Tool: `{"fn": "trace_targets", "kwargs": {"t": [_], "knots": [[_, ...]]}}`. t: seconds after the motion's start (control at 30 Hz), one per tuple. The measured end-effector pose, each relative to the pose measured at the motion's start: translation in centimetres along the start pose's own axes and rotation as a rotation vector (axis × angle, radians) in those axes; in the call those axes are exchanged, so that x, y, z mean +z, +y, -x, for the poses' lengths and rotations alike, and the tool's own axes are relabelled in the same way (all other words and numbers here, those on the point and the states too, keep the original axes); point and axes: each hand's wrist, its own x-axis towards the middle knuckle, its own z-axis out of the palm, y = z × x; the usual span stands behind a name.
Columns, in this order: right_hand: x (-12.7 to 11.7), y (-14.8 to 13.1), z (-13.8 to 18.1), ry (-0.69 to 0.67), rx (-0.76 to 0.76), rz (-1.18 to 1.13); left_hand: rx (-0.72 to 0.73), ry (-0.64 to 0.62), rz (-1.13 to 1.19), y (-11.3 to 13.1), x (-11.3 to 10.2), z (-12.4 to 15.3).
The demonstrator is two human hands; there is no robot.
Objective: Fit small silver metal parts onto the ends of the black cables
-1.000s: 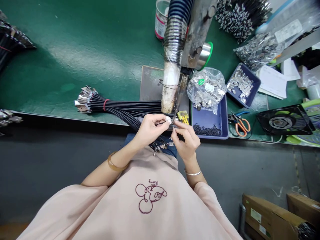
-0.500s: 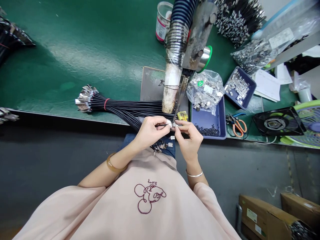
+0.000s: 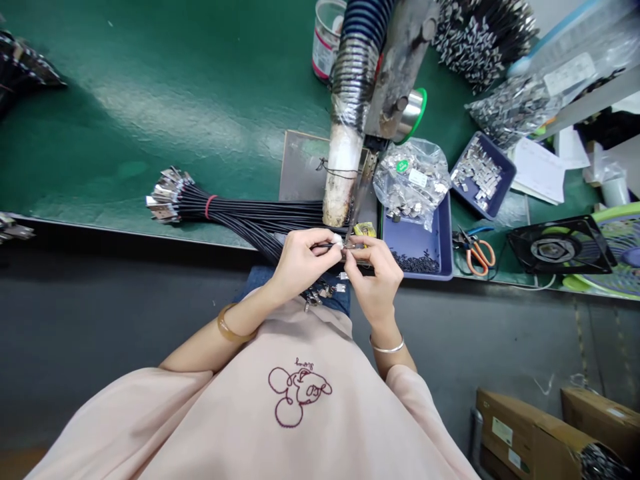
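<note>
Lying at the far left of the green table (image 3: 150,100), a dark bundle (image 3: 30,67) turns its metal tips toward the centre. Further right, a cable bundle (image 3: 270,210) extends along the front edge, its metal connectors (image 3: 167,195) fanned leftward and a red band (image 3: 211,206) around its neck; part of it bends down over the edge toward the lap. Behind its right portion is a grey board (image 3: 305,167). The left hand (image 3: 299,263), a brown bangle (image 3: 233,327) on its wrist, pinches a black cable (image 3: 324,247) between thumb and index finger, a white cover (image 3: 338,240) on one fingertip. The cable's end lies between the two hands, just in front of the whitish nozzle (image 3: 340,173) of a ribbed hose (image 3: 353,80). Below the hands hang loose connector ends (image 3: 323,292). The right hand (image 3: 377,273) meets the left at the cable's end, thumb and index finger brought close; whether they grip anything is too small to tell. Beside it sits a yellow pad (image 3: 365,229). Next comes a blue tray (image 3: 425,240) with small black pieces (image 3: 417,261) and a clear bag (image 3: 413,177) of metal parts resting over its rear, then orange-handled pliers (image 3: 481,257) and a black fan (image 3: 560,250).
</note>
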Motion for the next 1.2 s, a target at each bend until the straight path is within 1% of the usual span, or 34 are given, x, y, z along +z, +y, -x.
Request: {"fn": "trace_targets", "kwargs": {"t": [0.13, 0.3, 0.47, 0.67, 0.87, 1.2], "knots": [[-0.2, -0.2, -0.1, -0.010, -0.005, 0.019, 0.023, 0.018, -0.032, 0.3, -0.1, -0.1], [-0.5, -0.2, 0.5, -0.039, -0.031, 0.027, 0.013, -0.051, -0.094, 0.5, -0.3, 0.0], [-0.4, 0.2, 0.9, -0.030, -0.033, 0.062, 0.007, -0.064, -0.104, 0.4, -0.2, 0.1], [-0.2, 0.2, 0.4, -0.038, -0.022, 0.069, -0.022, -0.017, -0.058, 0.4, 0.0, 0.1], [-0.3, 0.0, 0.2, -0.019, -0.079, 0.122, -0.001, 0.012, -0.036, 0.6, -0.1, 0.1], [-0.5, 0.2, 0.8, -0.038, -0.129, 0.186, 0.020, -0.055, -0.091, 0.2, -0.1, 0.3]]}}
